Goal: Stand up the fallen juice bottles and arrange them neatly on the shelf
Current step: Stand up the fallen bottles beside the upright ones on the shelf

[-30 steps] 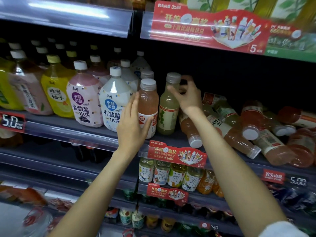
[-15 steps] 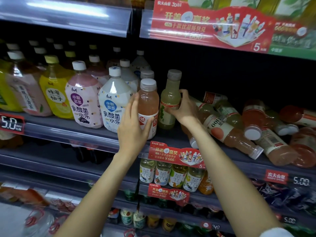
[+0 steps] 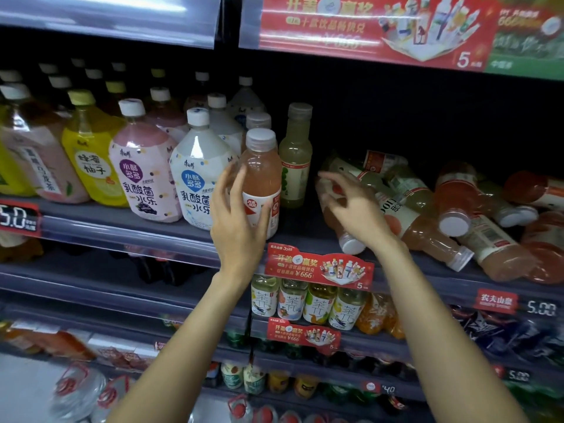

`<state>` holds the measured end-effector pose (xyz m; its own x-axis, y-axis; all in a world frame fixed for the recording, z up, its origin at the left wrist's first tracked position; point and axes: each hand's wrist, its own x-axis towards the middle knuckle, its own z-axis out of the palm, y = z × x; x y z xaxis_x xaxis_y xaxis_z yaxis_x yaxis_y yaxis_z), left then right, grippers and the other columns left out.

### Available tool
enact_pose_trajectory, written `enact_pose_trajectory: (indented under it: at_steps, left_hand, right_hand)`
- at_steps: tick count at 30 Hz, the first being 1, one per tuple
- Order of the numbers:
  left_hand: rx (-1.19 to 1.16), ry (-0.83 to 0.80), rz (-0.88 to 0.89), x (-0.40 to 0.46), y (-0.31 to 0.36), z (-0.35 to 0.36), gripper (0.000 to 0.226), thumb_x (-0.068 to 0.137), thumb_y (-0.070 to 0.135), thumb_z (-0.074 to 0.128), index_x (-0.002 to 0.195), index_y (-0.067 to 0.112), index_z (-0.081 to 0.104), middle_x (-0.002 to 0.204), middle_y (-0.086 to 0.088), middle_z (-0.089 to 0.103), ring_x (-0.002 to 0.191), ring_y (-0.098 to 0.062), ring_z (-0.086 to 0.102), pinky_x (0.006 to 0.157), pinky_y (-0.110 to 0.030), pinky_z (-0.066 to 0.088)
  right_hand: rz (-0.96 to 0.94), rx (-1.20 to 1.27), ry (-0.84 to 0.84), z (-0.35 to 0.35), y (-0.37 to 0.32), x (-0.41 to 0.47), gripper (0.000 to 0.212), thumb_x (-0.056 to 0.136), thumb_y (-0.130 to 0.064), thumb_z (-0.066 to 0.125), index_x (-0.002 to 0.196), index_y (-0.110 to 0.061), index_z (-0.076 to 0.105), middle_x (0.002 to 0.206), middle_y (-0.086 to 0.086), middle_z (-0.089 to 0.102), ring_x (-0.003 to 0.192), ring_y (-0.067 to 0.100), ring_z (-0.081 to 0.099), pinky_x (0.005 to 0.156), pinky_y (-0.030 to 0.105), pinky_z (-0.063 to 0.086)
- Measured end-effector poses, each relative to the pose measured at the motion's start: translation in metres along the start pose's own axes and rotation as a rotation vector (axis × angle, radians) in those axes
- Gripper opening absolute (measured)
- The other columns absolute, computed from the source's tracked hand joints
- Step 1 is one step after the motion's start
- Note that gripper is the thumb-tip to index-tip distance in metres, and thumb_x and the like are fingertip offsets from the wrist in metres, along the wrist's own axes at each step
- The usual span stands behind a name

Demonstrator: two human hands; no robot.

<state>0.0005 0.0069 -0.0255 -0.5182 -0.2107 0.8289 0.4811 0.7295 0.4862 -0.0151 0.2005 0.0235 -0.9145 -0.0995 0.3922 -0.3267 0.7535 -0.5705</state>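
The left hand (image 3: pixel 236 221) wraps its fingers and thumb round the upright pink juice bottle (image 3: pixel 262 178). Just right of it stands a pale green bottle (image 3: pixel 295 157). The right hand (image 3: pixel 351 206) hovers with fingers spread, holding nothing, over the fallen bottles (image 3: pixel 427 227) heaped on the shelf (image 3: pixel 122 227).

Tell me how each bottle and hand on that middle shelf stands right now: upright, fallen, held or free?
Pink juice bottle: upright, cap on, left hand around it.
Pale green bottle: upright, cap on, untouched.
Fallen bottles: lying in a heap, capped, some caps toward the shelf front.
Big bottles: upright, in rows.
Left hand: fingers and thumb curved round the pink juice bottle.
Right hand: fingers spread, blurred, over the fallen bottles, gripping nothing.
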Motion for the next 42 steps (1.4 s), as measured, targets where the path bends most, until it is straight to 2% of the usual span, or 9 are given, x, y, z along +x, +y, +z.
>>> enact_pose_trajectory:
  at_steps: [3,7,11,17,25,28,34,38,42]
  left_hand:
    - [-0.098,0.062,0.174,-0.011,0.014,0.003,0.045,0.088,0.009,0.064,0.129,0.016,0.046,0.136,-0.009,0.038,0.120,-0.023,0.042,0.097,-0.026,0.041]
    - [-0.193,-0.307,0.450,-0.012,0.032,0.017,0.038,0.084,0.002,0.061,0.122,0.007,0.057,0.129,-0.011,0.051,0.118,-0.024,0.047,0.099,-0.025,0.039]
    - [-0.045,-0.716,0.312,0.007,0.034,0.045,0.058,0.080,0.005,0.061,0.136,0.008,0.046,0.139,-0.014,0.046,0.127,-0.032,0.041,0.099,-0.042,0.043]
    - [-0.033,-1.027,0.396,0.026,0.023,0.070,0.090,0.081,0.015,0.072,0.152,0.021,0.017,0.158,-0.007,0.017,0.146,-0.028,0.012,0.118,-0.040,0.017]
    - [-0.235,-0.715,0.171,0.019,0.055,0.062,0.086,0.082,0.049,0.067,0.149,0.018,0.022,0.143,-0.007,0.046,0.127,-0.025,0.048,0.099,-0.039,0.046]
    - [-0.292,-0.700,0.034,0.019,0.061,0.064,0.086,0.084,0.051,0.064,0.149,0.020,0.018,0.141,-0.007,0.049,0.123,-0.026,0.052,0.092,-0.031,0.046]
    - [-0.328,-0.622,-0.227,0.017,0.065,0.070,0.077,0.091,0.035,0.062,0.151,0.019,0.017,0.125,-0.007,0.061,0.111,-0.028,0.059,0.078,-0.021,0.041]
    - [-0.329,-0.575,-0.224,0.011,0.071,0.054,0.070,0.091,0.034,0.059,0.150,0.020,0.023,0.124,-0.004,0.063,0.112,-0.021,0.060,0.087,-0.028,0.047]
    - [-0.363,-0.262,-0.055,0.000,0.065,0.016,0.035,0.093,0.016,0.055,0.127,0.009,0.054,0.118,-0.002,0.061,0.106,-0.007,0.056,0.089,-0.021,0.047]
  right_hand:
    - [0.049,-0.317,0.087,-0.018,0.005,-0.039,0.043,0.090,-0.038,0.058,0.129,-0.023,0.051,0.126,0.005,0.057,0.113,0.026,0.055,0.088,0.034,0.048]
    - [0.233,-0.515,-0.033,-0.013,0.001,-0.068,0.078,0.080,-0.065,0.056,0.139,-0.020,0.034,0.125,0.013,0.055,0.111,0.031,0.056,0.090,0.039,0.044]
    - [0.217,-0.476,0.016,-0.001,0.005,-0.076,0.077,0.085,-0.056,0.057,0.143,-0.016,0.025,0.110,0.013,0.066,0.102,0.032,0.061,0.085,0.037,0.043]
    - [0.151,-0.368,0.275,-0.017,0.004,-0.083,0.054,0.078,-0.044,0.067,0.120,-0.015,0.050,0.097,0.007,0.067,0.092,0.027,0.060,0.081,0.033,0.039]
    - [-0.061,0.169,0.325,-0.067,-0.002,-0.055,0.048,0.084,-0.034,0.068,0.125,-0.020,0.048,0.108,-0.005,0.060,0.098,0.008,0.057,0.082,0.023,0.047]
    - [-0.011,0.164,0.228,-0.054,0.018,-0.050,0.060,0.085,-0.026,0.068,0.137,-0.023,0.037,0.110,-0.009,0.054,0.095,0.008,0.055,0.078,0.022,0.044]
    - [0.111,0.276,0.079,0.003,0.033,-0.045,0.081,0.083,-0.024,0.072,0.147,-0.023,0.022,0.137,0.004,0.053,0.120,0.017,0.054,0.098,0.033,0.048]
    - [0.147,0.315,0.197,0.021,0.031,-0.036,0.074,0.083,-0.021,0.070,0.145,-0.017,0.028,0.132,0.009,0.056,0.119,0.024,0.054,0.091,0.024,0.044]
    - [0.126,0.331,0.193,0.031,0.031,-0.027,0.074,0.080,-0.026,0.073,0.142,-0.018,0.033,0.130,0.006,0.058,0.117,0.024,0.056,0.093,0.033,0.047]
